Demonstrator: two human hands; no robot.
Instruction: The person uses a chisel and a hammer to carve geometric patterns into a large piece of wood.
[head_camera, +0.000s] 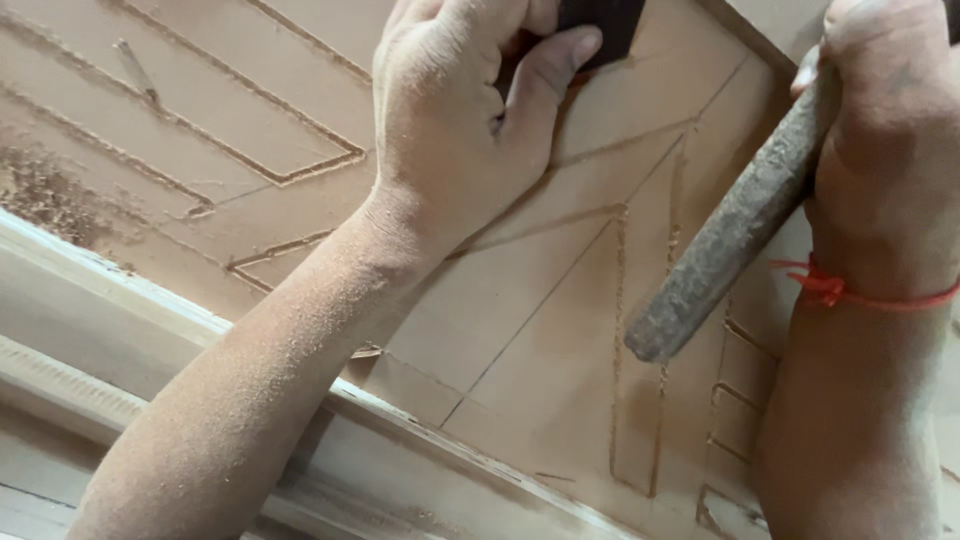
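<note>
left hand (455, 110): fist clamped on dark tool (600, 25), on the grooved wooden panel (530, 330) | right hand (885, 130): clenched round worn wooden handle (730, 235), above the panel's right part

Loose sawdust (45, 195) lies in a patch at the far left. A pale moulded wooden rail (110, 330) runs diagonally along the near edge.

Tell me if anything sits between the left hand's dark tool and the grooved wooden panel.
Nothing visible does. The left hand grips the dark tool right over the wooden panel; its tip is cut off by the frame. The right hand holds a wooden handle off to the side.
</note>
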